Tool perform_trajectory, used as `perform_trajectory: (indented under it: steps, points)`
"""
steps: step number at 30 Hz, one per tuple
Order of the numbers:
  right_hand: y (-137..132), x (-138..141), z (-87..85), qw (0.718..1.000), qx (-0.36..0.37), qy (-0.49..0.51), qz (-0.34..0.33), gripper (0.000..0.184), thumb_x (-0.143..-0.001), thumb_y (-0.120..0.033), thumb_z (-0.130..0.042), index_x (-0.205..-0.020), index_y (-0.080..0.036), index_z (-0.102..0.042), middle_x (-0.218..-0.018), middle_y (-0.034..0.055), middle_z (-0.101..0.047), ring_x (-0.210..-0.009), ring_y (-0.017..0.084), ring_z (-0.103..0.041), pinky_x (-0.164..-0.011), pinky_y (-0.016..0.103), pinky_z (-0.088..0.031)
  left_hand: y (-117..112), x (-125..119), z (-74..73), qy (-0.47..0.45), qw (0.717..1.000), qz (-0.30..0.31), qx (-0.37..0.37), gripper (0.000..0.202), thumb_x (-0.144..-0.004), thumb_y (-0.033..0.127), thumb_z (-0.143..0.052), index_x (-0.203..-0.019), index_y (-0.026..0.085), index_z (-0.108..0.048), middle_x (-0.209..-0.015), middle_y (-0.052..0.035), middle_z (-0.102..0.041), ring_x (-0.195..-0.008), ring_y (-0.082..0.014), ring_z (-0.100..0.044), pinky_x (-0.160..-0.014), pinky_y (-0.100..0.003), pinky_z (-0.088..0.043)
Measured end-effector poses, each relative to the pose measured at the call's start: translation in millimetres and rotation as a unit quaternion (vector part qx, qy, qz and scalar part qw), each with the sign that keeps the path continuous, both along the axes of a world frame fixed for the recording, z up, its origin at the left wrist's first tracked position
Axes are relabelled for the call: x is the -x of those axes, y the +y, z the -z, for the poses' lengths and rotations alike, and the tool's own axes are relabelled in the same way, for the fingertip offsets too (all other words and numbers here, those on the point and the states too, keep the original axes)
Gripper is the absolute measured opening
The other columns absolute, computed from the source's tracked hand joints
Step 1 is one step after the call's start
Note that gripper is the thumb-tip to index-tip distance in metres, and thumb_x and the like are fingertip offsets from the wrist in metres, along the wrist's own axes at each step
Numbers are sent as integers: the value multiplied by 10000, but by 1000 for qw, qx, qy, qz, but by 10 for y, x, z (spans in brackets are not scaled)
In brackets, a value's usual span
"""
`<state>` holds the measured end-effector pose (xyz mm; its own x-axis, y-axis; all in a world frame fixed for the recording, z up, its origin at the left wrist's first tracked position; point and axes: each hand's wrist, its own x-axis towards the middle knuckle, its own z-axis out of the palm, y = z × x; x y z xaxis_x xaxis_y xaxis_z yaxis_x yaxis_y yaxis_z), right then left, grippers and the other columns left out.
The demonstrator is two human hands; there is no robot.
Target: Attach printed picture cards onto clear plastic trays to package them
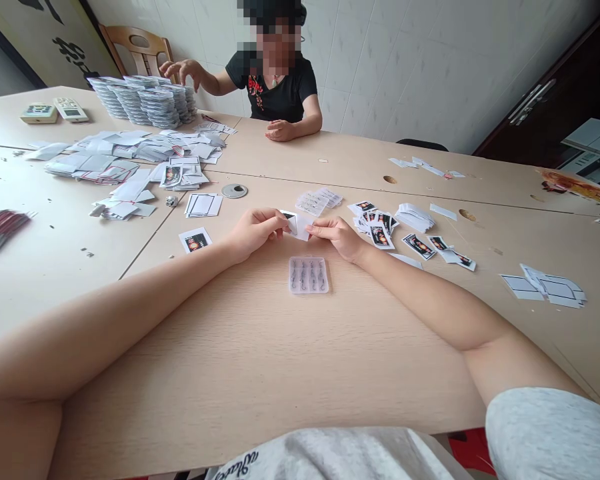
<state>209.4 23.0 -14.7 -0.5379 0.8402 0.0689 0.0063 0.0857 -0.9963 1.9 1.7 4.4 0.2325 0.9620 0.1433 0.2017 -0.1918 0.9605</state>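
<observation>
Both hands meet over the table at the middle of the view. A small white label (298, 227) with a dark printed patch at its left end is stretched between them. My left hand (257, 229) pinches its left end, and the thumb and fingers of my right hand (336, 235) are closed on its right end. Whether it is one sheet or a sticker with its backing, I cannot tell. Just below lies a clear plastic box (309, 275) with several fish hooks in its compartments. Beyond my hands rest some clear plastic boxes (314, 201).
Black printed labels (380, 233) and a white paper stack (414, 217) lie at right. One label (196, 240) is by my left wrist. Heaped packets (130, 150) and tall stacks (157, 105) fill the far left. Opposite sits a person (283, 87), one hand at the stacks.
</observation>
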Motion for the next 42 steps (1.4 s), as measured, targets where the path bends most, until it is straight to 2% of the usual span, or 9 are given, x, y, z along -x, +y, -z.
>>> perform_trajectory:
  steps: [10, 23, 26, 30, 34, 38, 42]
  points:
    - [5, -8, -24, 999, 14, 27, -22, 260, -772, -380, -682, -641, -156, -678, -677, 6, -620, -695, 112, -548, -732, 245, -385, 21, 15, 9, 3, 1000, 16, 3, 177, -749, 293, -572, -664, 152, -638, -660, 3, -607, -623, -94, -487, -610, -232, -377]
    - [3, -20, -10, 1000, 0, 12, -14, 288, -761, -405, -674, -626, -152, -649, -670, 15, -608, -705, 128, -544, -711, 253, -387, 23, 17, 35, -3, 1000, 10, -7, 172, -744, 290, -572, -665, 149, -632, -630, -3, -591, -609, -99, -482, -598, -232, -376]
    - [-2, -22, -2, 1000, -15, 1, -2, 291, -758, -416, -671, -635, -153, -642, -679, 11, -607, -718, 129, -542, -717, 255, -387, -5, 16, 23, -14, 1000, 14, -8, 174, -751, 313, -595, -688, 153, -619, -680, -6, -608, -616, -94, -495, -597, -228, -375]
    - [-14, -21, -12, 1000, -24, 1, -14, 271, -770, -400, -650, -669, -148, -651, -718, 10, -614, -730, 124, -537, -722, 253, -384, -10, 39, 8, -30, 998, 50, 10, 195, -754, 358, -630, -783, 165, -629, -752, -10, -623, -661, -100, -521, -621, -229, -387]
    - [-20, -21, -29, 999, -28, 3, -29, 250, -777, -383, -640, -706, -146, -673, -747, 16, -623, -737, 123, -536, -727, 253, -387, 12, 72, 11, 6, 995, 95, -8, 262, -790, 413, -590, -745, 160, -638, -762, -30, -619, -683, -116, -521, -660, -248, -404]
    - [-9, -26, -12, 999, -30, -1, -31, 272, -781, -412, -640, -711, -153, -678, -763, 17, -633, -764, 130, -547, -760, 257, -396, 24, 86, 17, 26, 994, 107, -5, 282, -810, 419, -539, -751, 169, -654, -818, -48, -639, -743, -146, -541, -693, -264, -411]
    - [-9, -21, 7, 998, -47, -8, -32, 259, -789, -401, -637, -730, -155, -694, -793, 25, -650, -826, 143, -566, -829, 269, -397, 39, 101, 36, 15, 993, 117, 22, 269, -795, 407, -530, -797, 180, -675, -795, -47, -654, -763, -161, -557, -699, -269, -411]
